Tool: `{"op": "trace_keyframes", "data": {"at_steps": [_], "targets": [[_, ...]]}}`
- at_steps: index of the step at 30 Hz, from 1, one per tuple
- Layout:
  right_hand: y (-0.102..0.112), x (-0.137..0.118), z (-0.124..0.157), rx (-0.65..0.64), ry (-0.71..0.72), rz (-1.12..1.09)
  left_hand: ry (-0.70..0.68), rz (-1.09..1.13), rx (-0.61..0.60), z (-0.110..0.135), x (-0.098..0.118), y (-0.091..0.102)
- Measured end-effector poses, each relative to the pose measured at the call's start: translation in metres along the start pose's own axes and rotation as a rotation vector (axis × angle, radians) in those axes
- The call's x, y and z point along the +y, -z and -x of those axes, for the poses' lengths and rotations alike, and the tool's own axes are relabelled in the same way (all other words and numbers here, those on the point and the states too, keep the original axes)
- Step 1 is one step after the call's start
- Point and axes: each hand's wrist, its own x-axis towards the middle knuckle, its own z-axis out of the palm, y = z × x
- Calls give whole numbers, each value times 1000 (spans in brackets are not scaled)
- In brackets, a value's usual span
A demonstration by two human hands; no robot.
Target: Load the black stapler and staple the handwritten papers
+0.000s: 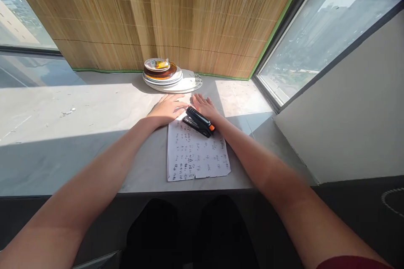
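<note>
A sheet of paper (183, 164) covered in handwriting lies on the grey ledge (142, 172). On its upper part rests a black stapler (199, 121) with an orange piece at its near end. My left hand (168, 108) lies flat at the paper's far left corner, fingers stretched out. Just right of the stapler, my right hand (204, 106) is also laid flat, its fingers spread. Neither hand is wrapped around anything. Whether the right wrist touches the stapler I cannot tell.
Behind my hands stands a stack of plates (162, 77), topped by a small yellow packet (162, 64). A bamboo blind (176, 17) hangs behind it. Small scraps (68, 112) lie at the left. To the right are a window (322, 29) and a white wall (347, 105).
</note>
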Motion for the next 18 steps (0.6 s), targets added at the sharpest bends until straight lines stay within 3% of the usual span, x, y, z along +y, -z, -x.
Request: {"op": "trace_keyframes", "data": {"at_steps": [3, 5, 7, 10, 14, 18], "targets": [[13, 19, 17, 200, 20, -145, 12, -23, -83, 2, -3, -1], [23, 38, 33, 391, -25, -227, 10, -3, -76, 2, -4, -2], [30, 55, 46, 482, -48, -277, 8, 9, -66, 1, -4, -2], [32, 61, 49, 426, 69, -334, 7, 9, -63, 0, -4, -3], [25, 49, 33, 267, 295, -369, 24, -16, -77, -1, -4, -4], [24, 60, 29, 244, 345, -424, 57, -54, -98, -2, -2, -3]]}}
